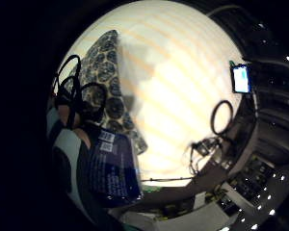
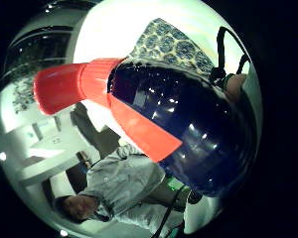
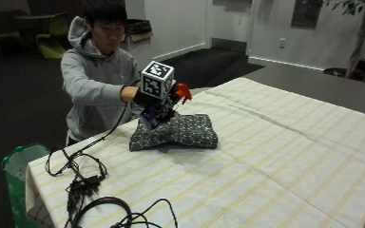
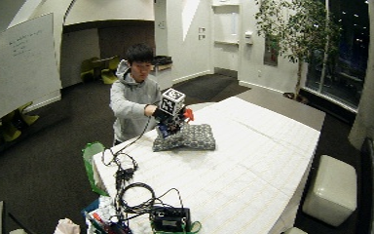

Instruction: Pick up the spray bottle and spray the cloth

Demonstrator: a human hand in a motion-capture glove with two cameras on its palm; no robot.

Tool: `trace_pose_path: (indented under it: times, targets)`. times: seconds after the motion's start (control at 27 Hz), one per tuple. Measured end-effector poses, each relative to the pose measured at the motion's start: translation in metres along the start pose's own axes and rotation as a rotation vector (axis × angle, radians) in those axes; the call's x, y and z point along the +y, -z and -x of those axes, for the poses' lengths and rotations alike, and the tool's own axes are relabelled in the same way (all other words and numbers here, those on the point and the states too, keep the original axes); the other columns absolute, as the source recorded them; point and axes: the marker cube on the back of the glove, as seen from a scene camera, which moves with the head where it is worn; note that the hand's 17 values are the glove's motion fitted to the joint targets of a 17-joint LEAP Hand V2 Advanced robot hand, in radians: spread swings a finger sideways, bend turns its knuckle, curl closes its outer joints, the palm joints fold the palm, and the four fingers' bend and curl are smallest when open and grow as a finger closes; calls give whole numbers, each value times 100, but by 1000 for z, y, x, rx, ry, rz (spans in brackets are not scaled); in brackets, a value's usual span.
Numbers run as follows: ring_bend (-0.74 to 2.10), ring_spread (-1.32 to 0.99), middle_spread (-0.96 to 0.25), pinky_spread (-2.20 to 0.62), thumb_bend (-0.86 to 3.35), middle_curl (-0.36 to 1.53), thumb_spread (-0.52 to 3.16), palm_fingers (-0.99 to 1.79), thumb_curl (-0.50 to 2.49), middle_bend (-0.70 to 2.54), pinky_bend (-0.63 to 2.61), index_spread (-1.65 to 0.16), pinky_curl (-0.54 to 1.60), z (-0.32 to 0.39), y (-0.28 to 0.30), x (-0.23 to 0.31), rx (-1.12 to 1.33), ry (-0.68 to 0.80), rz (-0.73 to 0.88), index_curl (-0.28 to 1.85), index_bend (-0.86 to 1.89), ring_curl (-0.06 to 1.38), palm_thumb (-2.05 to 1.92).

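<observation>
A person in a grey hoodie holds a dark blue spray bottle [image 3: 155, 115] with a red spray head [image 3: 182, 91] in the gloved right hand [image 3: 149, 99], lifted just above the table. The hand's fingers wrap the bottle's body. Below and beside it lies the folded patterned cloth [image 3: 177, 131] on the striped tablecloth, with the red head pointing out over it. In the thumb side palm view the bottle [image 2: 184, 129] and its red head [image 2: 69, 87] fill the picture, the cloth [image 2: 171, 44] behind. The little finger side view shows the bottle's label [image 1: 111, 166] and the cloth [image 1: 106, 77].
Black cables [image 3: 87, 185] lie on the table's near left corner. A green bin [image 3: 18, 164] stands beside that corner. The striped tablecloth [image 3: 277, 156] stretches wide to the right of the cloth.
</observation>
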Motion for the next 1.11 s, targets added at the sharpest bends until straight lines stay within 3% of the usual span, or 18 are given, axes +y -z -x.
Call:
trace_pose_path:
  times: [0.3, 0.56, 0.78, 1.11]
  targets:
    - [51, -15, -9, -9, -3, 41, 50, 122, 58, 31, 37, -24, 37, 62, 23, -21, -498, 113, -328, 37, 16, 38, 109]
    - [48, -16, -11, -6, -2, 41, 57, 114, 57, 31, 31, -26, 36, 121, 22, -78, -1007, 40, -623, 38, 16, 37, 112]
    - [42, -16, -12, -4, -1, 41, 64, 103, 56, 29, 25, -28, 35, 151, -10, -149, -1134, -5, -688, 37, 14, 36, 114]
    - [37, -18, -14, -2, -1, 40, 75, 96, 54, 25, 22, -30, 34, 163, -82, -220, -1104, -75, -634, 34, 12, 35, 117]
